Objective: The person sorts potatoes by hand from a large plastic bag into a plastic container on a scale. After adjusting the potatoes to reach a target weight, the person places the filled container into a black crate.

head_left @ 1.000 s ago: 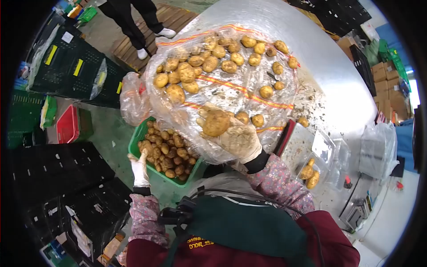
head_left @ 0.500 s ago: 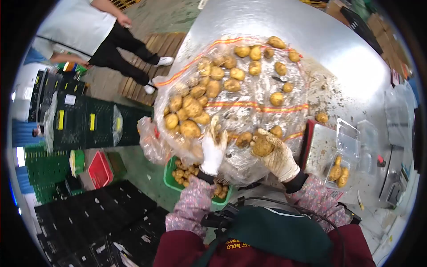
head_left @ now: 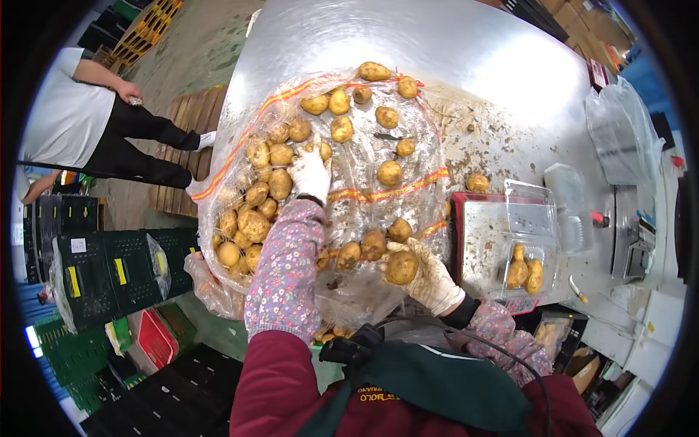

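Note:
Many potatoes (head_left: 254, 226) lie on a clear plastic bag (head_left: 364, 160) with red and yellow stripes, on a metal table (head_left: 291, 44). My left hand (head_left: 311, 173), in a white glove, reaches over the bag, its fingers on a potato (head_left: 325, 151) beside the heap. My right hand (head_left: 424, 280), in a soiled glove, holds a potato (head_left: 401, 267) above the near edge of the bag. Several loose potatoes (head_left: 373, 245) lie just beyond it.
A scale (head_left: 477, 255) at the right bears an open clear punnet (head_left: 526, 251) with potatoes. A knife (head_left: 578, 289) lies right of it. Green crates (head_left: 95, 273) stand at the left. Another person (head_left: 73, 120) stands beyond the table, at the upper left.
My left hand has reached forward from the near side of the heap to a potato farther up. My right hand still holds its potato. The camera view has shifted, and the scene appears farther left.

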`<state>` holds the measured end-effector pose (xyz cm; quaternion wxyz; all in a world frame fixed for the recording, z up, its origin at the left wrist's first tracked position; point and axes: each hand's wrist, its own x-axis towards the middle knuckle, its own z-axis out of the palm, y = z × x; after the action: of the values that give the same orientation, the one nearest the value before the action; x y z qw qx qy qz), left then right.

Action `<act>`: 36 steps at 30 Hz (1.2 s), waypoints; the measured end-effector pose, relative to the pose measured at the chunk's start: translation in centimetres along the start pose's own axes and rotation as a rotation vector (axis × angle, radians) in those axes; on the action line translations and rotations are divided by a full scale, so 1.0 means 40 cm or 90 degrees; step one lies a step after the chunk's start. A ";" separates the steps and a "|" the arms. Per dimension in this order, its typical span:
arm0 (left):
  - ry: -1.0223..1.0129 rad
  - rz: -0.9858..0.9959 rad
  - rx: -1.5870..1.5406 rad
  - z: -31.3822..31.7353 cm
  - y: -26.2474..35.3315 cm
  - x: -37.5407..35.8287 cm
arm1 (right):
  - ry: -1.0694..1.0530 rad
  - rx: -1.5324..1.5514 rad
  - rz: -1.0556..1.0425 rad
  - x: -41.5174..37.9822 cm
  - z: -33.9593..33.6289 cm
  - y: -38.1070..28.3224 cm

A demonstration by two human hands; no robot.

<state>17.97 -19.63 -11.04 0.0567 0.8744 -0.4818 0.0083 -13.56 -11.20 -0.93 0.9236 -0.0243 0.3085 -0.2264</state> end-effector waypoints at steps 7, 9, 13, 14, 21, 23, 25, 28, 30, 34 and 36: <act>-0.399 -0.339 -1.265 -0.154 -0.059 -0.133 | 0.035 -0.055 0.034 0.052 0.044 -0.027; -0.405 -0.313 -1.459 -0.230 -0.050 -0.193 | -0.048 -0.093 0.051 0.122 0.038 -0.016; 0.192 0.108 -0.578 -0.215 -0.093 -0.274 | -0.187 -0.487 -0.149 0.232 0.107 0.034; 0.150 0.065 -0.635 -0.222 -0.094 -0.284 | -0.136 -0.318 0.007 0.234 0.152 0.039; -0.095 -0.106 -1.226 -0.353 -0.065 -0.338 | -0.093 -0.041 0.243 0.263 0.237 0.083; -0.068 0.025 -1.141 -0.311 -0.085 -0.350 | -0.057 -0.201 0.206 0.224 0.254 0.062; -0.129 -0.051 -1.368 -0.327 -0.077 -0.361 | -0.123 -0.154 0.212 0.225 0.198 0.059; -0.097 -0.077 -1.404 -0.330 -0.069 -0.364 | -0.181 -0.160 0.170 0.210 0.177 0.061; -0.078 -0.068 -1.307 -0.330 -0.046 -0.377 | -0.135 -0.236 0.051 0.188 0.190 0.053; 0.008 -0.068 -1.072 -0.331 -0.009 -0.381 | -0.181 -0.358 -0.004 0.211 0.180 0.048; 0.050 -0.089 -1.036 -0.341 0.001 -0.388 | -0.210 -0.491 -0.152 0.213 0.176 0.063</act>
<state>10.19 -5.13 1.45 0.6911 0.5865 -0.2788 -0.3171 -2.44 -13.30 -0.45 0.8512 -0.4389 0.2140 -0.1925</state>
